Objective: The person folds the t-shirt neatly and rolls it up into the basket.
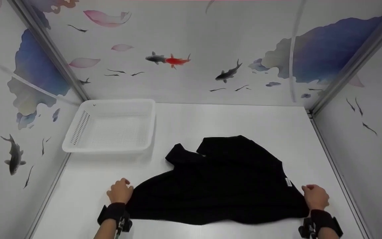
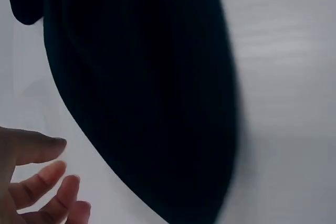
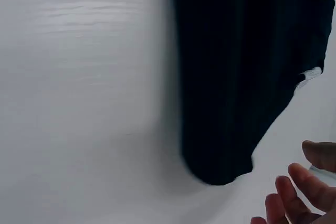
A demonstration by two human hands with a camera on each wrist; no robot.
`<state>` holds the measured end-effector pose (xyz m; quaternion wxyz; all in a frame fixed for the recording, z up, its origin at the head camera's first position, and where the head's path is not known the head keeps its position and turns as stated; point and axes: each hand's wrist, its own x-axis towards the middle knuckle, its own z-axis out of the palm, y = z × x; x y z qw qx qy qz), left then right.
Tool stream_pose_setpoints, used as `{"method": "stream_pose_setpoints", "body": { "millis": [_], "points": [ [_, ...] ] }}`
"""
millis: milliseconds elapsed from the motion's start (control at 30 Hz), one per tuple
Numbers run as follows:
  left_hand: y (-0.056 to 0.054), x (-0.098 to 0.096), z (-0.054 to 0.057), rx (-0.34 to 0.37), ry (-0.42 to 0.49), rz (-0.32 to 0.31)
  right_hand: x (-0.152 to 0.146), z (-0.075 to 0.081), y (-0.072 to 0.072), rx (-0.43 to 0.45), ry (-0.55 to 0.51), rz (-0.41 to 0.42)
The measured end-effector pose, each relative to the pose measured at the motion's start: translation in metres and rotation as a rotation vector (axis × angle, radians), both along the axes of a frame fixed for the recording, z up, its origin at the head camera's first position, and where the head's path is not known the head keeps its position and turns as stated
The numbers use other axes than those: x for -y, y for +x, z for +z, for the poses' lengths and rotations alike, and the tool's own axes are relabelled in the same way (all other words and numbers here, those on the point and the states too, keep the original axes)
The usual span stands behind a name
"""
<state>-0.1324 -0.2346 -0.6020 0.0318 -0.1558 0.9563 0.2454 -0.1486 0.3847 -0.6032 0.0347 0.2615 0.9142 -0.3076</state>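
A black garment [image 1: 224,186], apparently a short-sleeved shirt, lies bunched and partly folded on the white table. A sleeve-like flap [image 1: 178,154] sticks up at its upper left, and a small white label [image 1: 288,182] shows on its right edge. Beside the left end of the cloth is my left hand [image 1: 119,191]; in the left wrist view its loosely bent fingers [image 2: 65,192] are apart from the fabric. My right hand [image 1: 315,196] is by the right end, thumb and fingers [image 3: 286,187] spread, with a gap to the cloth in the right wrist view. Neither hand holds anything.
A white perforated plastic basket [image 1: 111,149] stands at the table's back left. Printed panels with fish and petals enclose the white table [image 1: 230,119] at the back [image 1: 191,86] and both sides. Dark wrist-worn devices [image 1: 114,215] sit on both wrists.
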Motion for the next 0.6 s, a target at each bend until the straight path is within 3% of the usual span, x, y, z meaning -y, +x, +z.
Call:
{"method": "stream_pose_setpoints", "body": {
  "millis": [133,233,400,600],
  "points": [
    [-0.035,-0.034,-0.002,-0.096,0.051,-0.105,0.015,0.007,-0.032,-0.069,-0.024,0.140],
    [-0.061,-0.058,-0.009,-0.093,0.108,-0.143,0.028,0.009,-0.057,-0.050,-0.061,0.227],
    [-0.086,-0.084,-0.023,-0.033,0.214,-0.075,0.039,0.004,-0.082,0.053,-0.118,0.296],
    [-0.096,-0.100,-0.034,0.000,0.291,0.018,0.039,-0.003,-0.098,0.138,-0.099,0.314]
  ]
}}
